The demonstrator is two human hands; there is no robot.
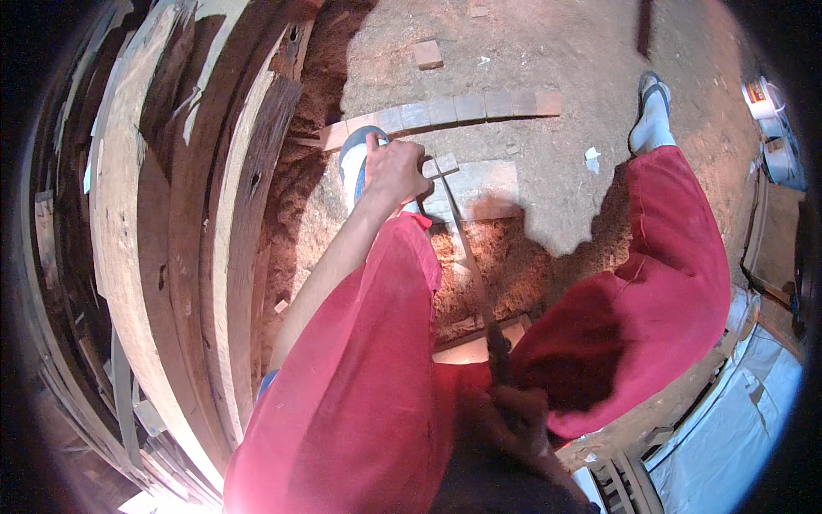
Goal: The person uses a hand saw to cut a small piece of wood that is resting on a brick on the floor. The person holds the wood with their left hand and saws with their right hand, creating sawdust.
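Note:
My left hand (396, 173) is closed beside my left foot, its thumb pointing up; what its fingers hold is hidden. A small pale wooden piece (444, 163) shows right at its knuckles. In my right hand (521, 413), low between my thighs and in shadow, is the dark handle of a long narrow tool (468, 244). Its thin shaft, seen almost edge-on, runs away from me, and its far tip crosses the wooden piece. Whether it is a saw or a file does not show. A pale flat board (484, 182) lies beyond the tip.
A curved row of small wooden blocks (441, 112) lies beyond my left foot, with a loose block (427, 55) farther off. Long timbers (154, 231) are stacked along my left. Reddish sawdust (479, 287) covers the ground between my legs. White buckets (762, 98) and a pale sheet (728, 420) are at right.

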